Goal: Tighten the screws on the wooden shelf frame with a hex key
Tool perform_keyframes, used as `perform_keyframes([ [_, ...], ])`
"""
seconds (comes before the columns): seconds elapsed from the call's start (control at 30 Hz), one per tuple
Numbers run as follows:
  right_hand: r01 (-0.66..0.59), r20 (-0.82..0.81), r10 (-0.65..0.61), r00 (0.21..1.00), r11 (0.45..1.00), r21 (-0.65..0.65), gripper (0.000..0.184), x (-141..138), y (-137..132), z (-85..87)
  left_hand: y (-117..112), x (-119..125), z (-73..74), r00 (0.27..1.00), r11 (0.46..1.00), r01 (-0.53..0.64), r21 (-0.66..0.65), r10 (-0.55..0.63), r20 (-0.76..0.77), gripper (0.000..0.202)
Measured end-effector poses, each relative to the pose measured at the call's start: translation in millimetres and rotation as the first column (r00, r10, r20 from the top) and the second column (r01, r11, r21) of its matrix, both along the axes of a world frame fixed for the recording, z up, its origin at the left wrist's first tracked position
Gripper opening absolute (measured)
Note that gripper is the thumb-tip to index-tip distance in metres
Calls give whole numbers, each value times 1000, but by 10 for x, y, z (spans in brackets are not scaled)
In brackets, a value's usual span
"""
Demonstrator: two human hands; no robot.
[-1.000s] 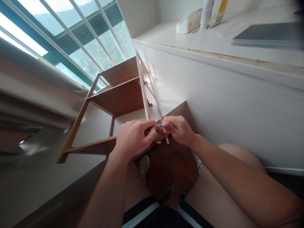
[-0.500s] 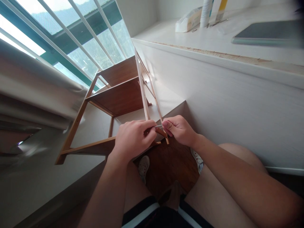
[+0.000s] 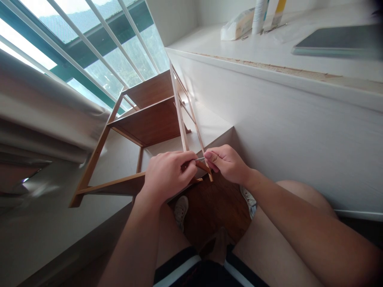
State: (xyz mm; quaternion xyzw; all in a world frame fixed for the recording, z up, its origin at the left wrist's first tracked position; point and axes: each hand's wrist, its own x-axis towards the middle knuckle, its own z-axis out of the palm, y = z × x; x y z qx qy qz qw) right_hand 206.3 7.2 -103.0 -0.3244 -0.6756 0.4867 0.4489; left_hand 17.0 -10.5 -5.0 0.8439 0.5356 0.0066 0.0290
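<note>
A thin silver metal rod [image 3: 200, 159] spans the short gap between my two hands, close to the lower right corner of a brown wooden shelf unit [image 3: 155, 129]. My right hand [image 3: 226, 161] is closed, pinching the rod's right end between thumb and fingers. My left hand [image 3: 170, 173] has its thumb and forefinger pressed together around the rod's other end, in front of the shelf's upright. Both ends of the rod are hidden by my fingers, so its full shape cannot be seen. The shelf unit leans at a tilt, its lowest board partly behind my left hand.
To the right stands a white cabinet panel [image 3: 269, 119] under a worktop with a chipped edge. On top lie a dark tablet-like slab [image 3: 335, 42], a soft white pack [image 3: 237, 24], a white tube [image 3: 259, 16] and small metal pieces. A curtain [image 3: 44, 107] hangs left, beside barred windows.
Almost nothing differs. Both hands keep their hold at the same spot, with only a very slight shift of my right hand and forearm.
</note>
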Motion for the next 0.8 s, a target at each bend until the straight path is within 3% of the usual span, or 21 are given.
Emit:
perform_keyframes([
  [0.33,10,15,-14,1000,981,194,48,17,37,-60,1,-20,-9,1000,1000,6,6,-6,9,25],
  [0.8,39,-26,-33,999,970,239,40,-5,64,-102,-2,-1,22,1000,1000,17,-15,-17,-4,25],
])
